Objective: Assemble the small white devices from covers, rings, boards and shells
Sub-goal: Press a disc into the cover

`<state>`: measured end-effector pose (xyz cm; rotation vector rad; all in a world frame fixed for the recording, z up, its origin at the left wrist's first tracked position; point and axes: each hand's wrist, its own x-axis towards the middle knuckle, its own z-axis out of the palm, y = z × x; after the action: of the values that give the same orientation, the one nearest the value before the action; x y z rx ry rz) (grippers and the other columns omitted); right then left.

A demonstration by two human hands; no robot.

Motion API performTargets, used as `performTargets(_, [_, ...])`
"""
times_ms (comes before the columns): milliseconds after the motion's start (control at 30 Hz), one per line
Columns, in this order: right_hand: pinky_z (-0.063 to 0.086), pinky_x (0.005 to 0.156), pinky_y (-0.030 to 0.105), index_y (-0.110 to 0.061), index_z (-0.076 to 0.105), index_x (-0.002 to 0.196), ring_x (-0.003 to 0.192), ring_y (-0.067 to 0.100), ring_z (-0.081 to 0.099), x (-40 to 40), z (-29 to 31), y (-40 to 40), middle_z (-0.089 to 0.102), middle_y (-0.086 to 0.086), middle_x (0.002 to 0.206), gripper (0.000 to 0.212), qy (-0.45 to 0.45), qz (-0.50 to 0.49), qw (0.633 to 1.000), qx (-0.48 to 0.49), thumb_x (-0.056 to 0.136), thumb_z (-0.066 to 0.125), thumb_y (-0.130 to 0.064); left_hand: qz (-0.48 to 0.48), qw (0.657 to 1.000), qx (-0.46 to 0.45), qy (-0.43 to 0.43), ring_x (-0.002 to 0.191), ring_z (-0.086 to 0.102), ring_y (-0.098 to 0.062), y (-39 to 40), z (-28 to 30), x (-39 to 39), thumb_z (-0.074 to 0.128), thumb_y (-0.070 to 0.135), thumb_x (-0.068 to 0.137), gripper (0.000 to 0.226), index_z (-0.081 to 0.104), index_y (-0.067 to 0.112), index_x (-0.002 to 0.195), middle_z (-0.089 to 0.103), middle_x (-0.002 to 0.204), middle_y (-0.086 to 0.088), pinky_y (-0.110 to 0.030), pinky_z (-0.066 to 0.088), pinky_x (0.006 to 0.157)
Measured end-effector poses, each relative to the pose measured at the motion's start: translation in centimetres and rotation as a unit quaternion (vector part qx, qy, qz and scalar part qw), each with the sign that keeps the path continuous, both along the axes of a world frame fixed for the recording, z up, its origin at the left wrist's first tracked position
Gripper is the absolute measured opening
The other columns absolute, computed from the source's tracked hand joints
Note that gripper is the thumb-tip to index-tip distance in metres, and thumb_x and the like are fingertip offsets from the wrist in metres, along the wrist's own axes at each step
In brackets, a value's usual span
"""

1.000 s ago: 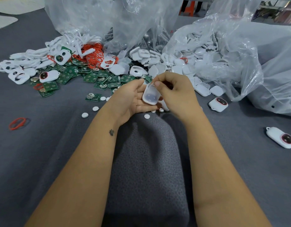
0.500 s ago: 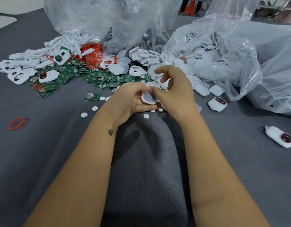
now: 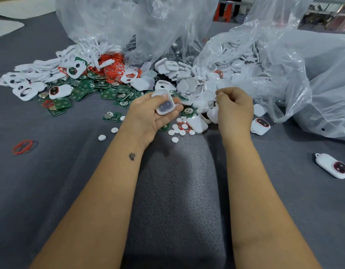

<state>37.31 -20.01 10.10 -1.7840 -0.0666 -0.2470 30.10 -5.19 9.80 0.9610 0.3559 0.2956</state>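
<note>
One white shell (image 3: 164,105) lies gripped in the left hand (image 3: 152,115); the right hand (image 3: 234,109), beside it, is curled, its contents unclear.

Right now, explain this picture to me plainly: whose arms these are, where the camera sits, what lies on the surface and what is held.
There is no machine here. A camera worn on a person's head looks down at their two bare arms. The left hand holds a small white shell, open side up. The right hand is curled beside it; whether it pinches anything is unclear. On the grey mat lie green boards, red rings, white covers, little white discs, and finished devices. Clear bags hold more shells.
</note>
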Motion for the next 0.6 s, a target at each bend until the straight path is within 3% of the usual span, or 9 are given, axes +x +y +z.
performTargets(67, [0.050, 0.073, 0.032, -0.018, 0.069, 0.094, 0.082, 0.016, 0.060, 0.3, -0.2, -0.4, 0.066, -0.005, 0.085, 0.019, 0.003, -0.021, 0.999, -0.049, 0.086, 0.051, -0.013, 0.019, 1.000, -0.022, -0.010, 0.076, 0.074, -0.027, 0.2, 0.0, 0.0, 0.049, 0.006, 0.098, 0.008, 0.057, 0.003, 0.100, 0.075, 0.087, -0.014, -0.027, 0.057, 0.056])
performTargets(133, [0.044, 0.067, 0.028, -0.022, 0.066, 0.090, 0.082, 0.016, 0.059, 0.3, -0.3, -0.6, 0.064, -0.008, 0.084, 0.018, -0.012, -0.019, 0.995, -0.099, 0.085, 0.051, -0.014, 0.035, 0.999, -0.034, -0.015, 0.081, 0.074, -0.026, 0.4, 0.0, 0.1, 0.048, 0.007, 0.099, 0.009, 0.056, 0.005, 0.103, 0.075, 0.092, -0.013, -0.030, 0.059, 0.061])
performTargets(267, [0.036, 0.064, 0.028, -0.023, 0.065, 0.085, 0.083, 0.017, 0.056, 0.2, -0.3, -0.8, 0.064, -0.001, 0.089, 0.018, -0.049, -0.006, 0.975, -0.217, 0.084, 0.050, -0.013, 0.082, 0.996, -0.039, -0.012, 0.074, 0.071, -0.017, 0.8, -0.1, 0.2, 0.050, 0.006, 0.098, 0.005, 0.055, 0.007, 0.098, 0.075, 0.090, -0.012, -0.022, 0.055, 0.057])
performTargets(333, [0.035, 0.066, 0.028, -0.022, 0.068, 0.090, 0.092, 0.021, 0.056, 0.2, -0.3, -0.9, 0.063, 0.002, 0.097, 0.021, -0.063, -0.014, 0.965, -0.254, 0.083, 0.051, -0.013, 0.101, 0.994, -0.046, -0.018, 0.072, 0.072, -0.017, 0.9, -0.1, 0.3, 0.051, 0.005, 0.098, 0.006, 0.056, 0.003, 0.097, 0.075, 0.086, -0.013, -0.021, 0.055, 0.057])
performTargets(400, [0.036, 0.071, 0.030, -0.020, 0.069, 0.098, 0.101, 0.023, 0.053, 0.1, -0.3, -0.4, 0.060, 0.004, 0.103, 0.022, -0.095, 0.009, 0.954, -0.284, 0.084, 0.053, -0.015, 0.119, 0.991, -0.056, -0.021, 0.072, 0.073, -0.020, 1.0, -0.1, 0.3, 0.053, 0.002, 0.096, 0.014, 0.056, -0.006, 0.108, 0.073, 0.087, -0.016, -0.023, 0.056, 0.059])
performTargets(500, [0.038, 0.084, 0.035, -0.017, 0.067, 0.114, 0.108, 0.026, 0.046, -0.6, -1.0, 1.0, 0.057, 0.006, 0.108, 0.030, -0.142, 0.087, 0.912, -0.376, 0.086, 0.055, -0.023, 0.140, 0.987, -0.075, -0.028, 0.072, 0.073, -0.024, 1.0, -0.1, 0.3, 0.051, -0.001, 0.095, 0.032, 0.049, -0.013, 0.125, 0.069, 0.092, -0.023, -0.027, 0.057, 0.059])
performTargets(600, [0.031, 0.085, 0.034, -0.014, 0.065, 0.113, 0.108, 0.028, 0.042, -0.7, -1.7, 1.8, 0.054, 0.005, 0.111, 0.034, -0.158, 0.089, 0.867, -0.464, 0.084, 0.054, -0.027, 0.140, 0.986, -0.088, -0.035, 0.073, 0.073, -0.026, 0.9, 0.0, 0.3, 0.048, -0.003, 0.095, 0.035, 0.047, -0.016, 0.128, 0.069, 0.089, -0.024, -0.029, 0.058, 0.060])
